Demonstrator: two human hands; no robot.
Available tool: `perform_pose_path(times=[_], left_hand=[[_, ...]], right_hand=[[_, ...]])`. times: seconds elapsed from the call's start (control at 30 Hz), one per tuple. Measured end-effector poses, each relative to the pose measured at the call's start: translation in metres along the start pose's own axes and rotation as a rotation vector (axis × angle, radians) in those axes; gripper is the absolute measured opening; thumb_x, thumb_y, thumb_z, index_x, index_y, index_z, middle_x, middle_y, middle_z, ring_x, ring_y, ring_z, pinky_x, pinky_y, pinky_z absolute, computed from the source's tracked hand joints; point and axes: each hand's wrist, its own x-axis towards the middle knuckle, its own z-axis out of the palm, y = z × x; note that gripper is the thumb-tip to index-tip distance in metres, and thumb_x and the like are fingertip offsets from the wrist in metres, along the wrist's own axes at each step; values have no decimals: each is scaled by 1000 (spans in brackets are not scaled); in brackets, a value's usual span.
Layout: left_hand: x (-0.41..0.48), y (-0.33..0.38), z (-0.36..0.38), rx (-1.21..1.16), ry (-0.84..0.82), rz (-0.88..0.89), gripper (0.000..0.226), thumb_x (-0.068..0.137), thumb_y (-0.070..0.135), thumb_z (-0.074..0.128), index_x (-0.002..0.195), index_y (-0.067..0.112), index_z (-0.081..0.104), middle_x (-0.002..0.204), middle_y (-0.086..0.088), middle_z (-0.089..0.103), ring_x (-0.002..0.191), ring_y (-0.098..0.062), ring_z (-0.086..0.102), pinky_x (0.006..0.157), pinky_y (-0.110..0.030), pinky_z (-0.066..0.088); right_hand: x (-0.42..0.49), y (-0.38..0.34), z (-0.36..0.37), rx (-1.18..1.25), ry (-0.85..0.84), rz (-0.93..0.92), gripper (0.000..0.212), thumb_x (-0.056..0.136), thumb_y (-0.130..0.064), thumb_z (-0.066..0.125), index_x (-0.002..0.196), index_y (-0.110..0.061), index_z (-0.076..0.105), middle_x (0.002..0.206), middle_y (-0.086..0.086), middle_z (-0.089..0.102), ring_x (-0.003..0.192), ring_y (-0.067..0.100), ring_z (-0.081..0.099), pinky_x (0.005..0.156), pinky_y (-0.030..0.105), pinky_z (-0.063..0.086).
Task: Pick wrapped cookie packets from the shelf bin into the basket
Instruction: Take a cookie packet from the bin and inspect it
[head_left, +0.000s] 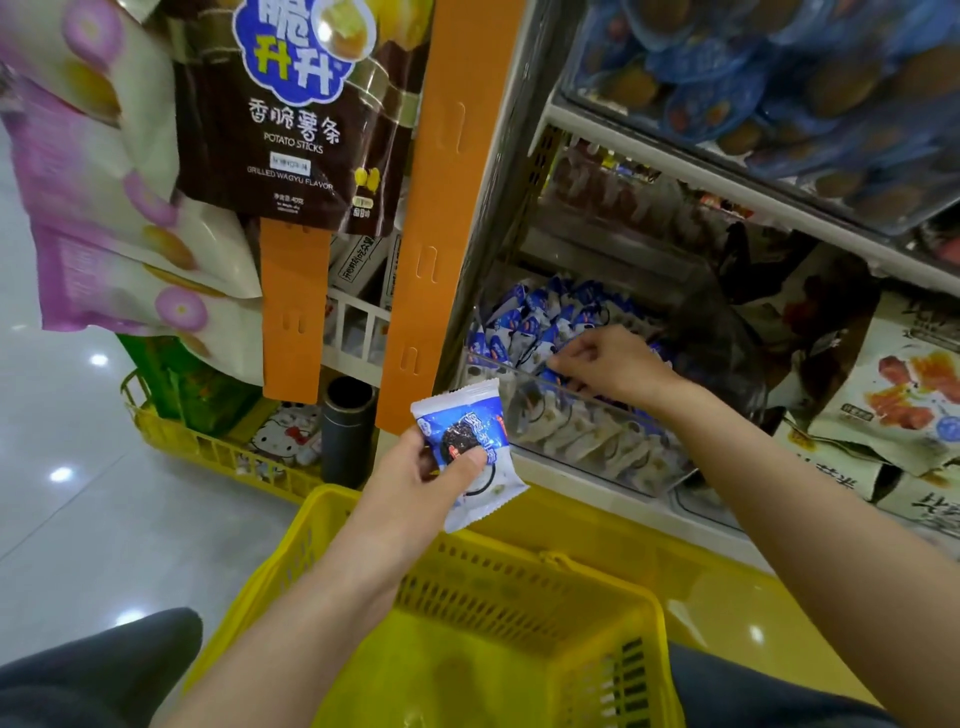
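My left hand (415, 480) holds a blue and white wrapped cookie packet (470, 447) above the far rim of the yellow basket (332, 525). The basket looks empty inside. My right hand (610, 364) reaches into the clear plastic shelf bin (587, 431), fingers pinched among several blue and white cookie packets (524, 317). Whether it grips one I cannot tell, since the fingertips are partly hidden by the packets.
An orange shelf upright (441, 208) stands left of the bin. Hanging snack bags (291, 114) crowd the upper left. A second yellow basket (208, 452) with goods sits on the floor at the left. Beige snack bags (904, 384) lie right of the bin.
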Motion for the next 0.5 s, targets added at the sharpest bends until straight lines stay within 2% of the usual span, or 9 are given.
perform_pose_path(times=[0.1, 0.17, 0.23, 0.27, 0.37, 0.43, 0.47, 0.5], left_hand=[[1, 1, 1, 3, 9, -15, 26, 88, 19, 60, 113, 22, 56, 108, 1, 68, 101, -12, 63, 83, -27, 50], [1, 1, 1, 8, 14, -17, 26, 88, 20, 60, 113, 21, 56, 108, 1, 67, 100, -11, 62, 77, -23, 50], [0, 1, 2, 23, 16, -13, 26, 88, 20, 60, 114, 22, 55, 108, 3, 66, 99, -8, 62, 70, -17, 47], [-1, 2, 3, 32, 17, -10, 27, 88, 21, 59, 115, 22, 55, 108, 3, 66, 98, -7, 61, 69, -17, 47], [-3, 3, 2, 43, 29, -1, 28, 89, 21, 59, 116, 19, 55, 110, 0, 66, 103, -14, 60, 87, -30, 50], [-4, 5, 0, 49, 48, 9, 29, 89, 21, 59, 117, 20, 55, 110, -1, 66, 105, -16, 60, 92, -35, 48], [-5, 5, 0, 54, 58, 19, 29, 88, 22, 60, 117, 21, 55, 109, 0, 66, 105, -16, 60, 90, -33, 48], [-6, 6, -1, 54, 67, 31, 28, 88, 22, 61, 115, 22, 56, 109, 0, 66, 104, -15, 60, 86, -30, 48]], right_hand=[[0, -3, 5, -63, -11, 4, 28, 83, -37, 66, 81, -10, 67, 70, -2, 63, 65, 5, 58, 57, 18, 45], [3, -5, 9, -106, -41, 41, 37, 82, -39, 67, 83, -1, 68, 70, 3, 64, 67, 11, 62, 62, 24, 51], [6, -8, 10, -90, -93, 89, 31, 83, -33, 68, 76, -3, 62, 67, 4, 61, 74, 22, 69, 75, 33, 57], [7, -10, 10, -90, -106, 101, 27, 83, -29, 67, 72, -6, 58, 64, 3, 58, 73, 24, 70, 76, 33, 58], [7, -16, 6, -153, -63, 82, 31, 83, -20, 65, 58, -14, 48, 61, 9, 52, 64, 24, 63, 65, 28, 51], [2, -16, 3, -92, 37, 50, 20, 84, -19, 65, 67, -12, 57, 68, 10, 55, 63, 20, 60, 66, 28, 54], [-2, -17, 1, -23, 108, 29, 10, 85, -20, 65, 80, -11, 63, 74, 8, 59, 63, 17, 60, 66, 27, 56], [-8, -20, -3, 30, 212, -8, 15, 85, -21, 66, 95, -11, 65, 80, 4, 62, 63, 14, 60, 64, 25, 55]])
